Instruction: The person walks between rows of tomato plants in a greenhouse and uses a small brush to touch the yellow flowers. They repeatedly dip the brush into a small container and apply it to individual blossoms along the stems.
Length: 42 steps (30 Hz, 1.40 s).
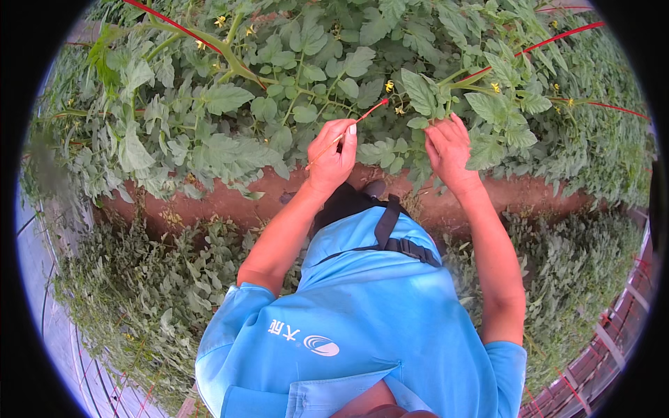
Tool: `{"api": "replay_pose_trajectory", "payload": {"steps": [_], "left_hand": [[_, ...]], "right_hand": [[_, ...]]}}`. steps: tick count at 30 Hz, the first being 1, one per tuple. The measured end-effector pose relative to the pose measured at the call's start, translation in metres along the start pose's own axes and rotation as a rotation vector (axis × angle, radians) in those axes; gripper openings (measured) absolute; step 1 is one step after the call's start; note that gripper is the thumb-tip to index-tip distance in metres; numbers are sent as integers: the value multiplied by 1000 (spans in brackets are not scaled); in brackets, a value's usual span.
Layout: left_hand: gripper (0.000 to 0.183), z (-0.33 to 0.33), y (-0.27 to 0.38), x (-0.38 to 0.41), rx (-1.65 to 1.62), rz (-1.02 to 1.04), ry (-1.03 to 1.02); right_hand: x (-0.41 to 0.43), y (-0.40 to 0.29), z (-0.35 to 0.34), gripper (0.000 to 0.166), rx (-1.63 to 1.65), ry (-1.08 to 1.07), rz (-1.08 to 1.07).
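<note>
My left hand [332, 155] pinches a thin stick [372, 111] with a red tip, held at a slant between thumb and fingers. The tip points up and right, close beside a yellow tomato flower [389, 86]. Another small yellow flower [400, 111] hangs just below and to the right of it. On the right, my right hand [450, 149] closes its fingertips around a leafy tomato shoot [444, 96]. Broad leaves partly cover those fingertips.
Red twine [559, 37] runs slantwise along the tomato stems [230, 52]. A strip of bare reddish soil [251, 193] lies under me between two plant rows. More foliage [183, 266] stands behind me on both sides. Pale sheeting [57, 313] is at the far left.
</note>
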<state>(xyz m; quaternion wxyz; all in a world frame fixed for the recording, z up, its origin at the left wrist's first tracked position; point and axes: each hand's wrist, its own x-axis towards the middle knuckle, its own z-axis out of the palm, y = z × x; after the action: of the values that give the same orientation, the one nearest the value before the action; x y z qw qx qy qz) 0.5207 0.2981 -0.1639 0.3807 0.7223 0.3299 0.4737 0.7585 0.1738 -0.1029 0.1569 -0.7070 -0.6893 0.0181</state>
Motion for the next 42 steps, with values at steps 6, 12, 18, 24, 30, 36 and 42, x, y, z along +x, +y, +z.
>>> {"api": "replay_pose_trajectory", "payload": {"steps": [6, 12, 18, 24, 30, 36, 42], "left_hand": [[13, 1, 1, 1, 23, -71, -60], [12, 6, -6, 4, 41, -55, -38], [12, 8, -13, 3, 36, -75, -39], [13, -9, -12, 1, 64, 20, -8], [15, -53, 11, -11, -41, -104, -17], [20, -102, 76, -2, 52, 130, 132], [34, -105, 161, -4, 126, 210, 452]], "right_hand": [[-1, -3, 2, 27, -4, 16, 1], [5, -10, 1, 25, 29, 69, -2], [7, -15, 3, 24, 24, 93, 3], [8, -19, 6, 22, 36, 75, 20], [10, -23, 8, 21, 36, 91, 33], [22, -29, 6, 29, 64, 61, -32], [30, -35, -11, 47, 292, -17, -106]]}}
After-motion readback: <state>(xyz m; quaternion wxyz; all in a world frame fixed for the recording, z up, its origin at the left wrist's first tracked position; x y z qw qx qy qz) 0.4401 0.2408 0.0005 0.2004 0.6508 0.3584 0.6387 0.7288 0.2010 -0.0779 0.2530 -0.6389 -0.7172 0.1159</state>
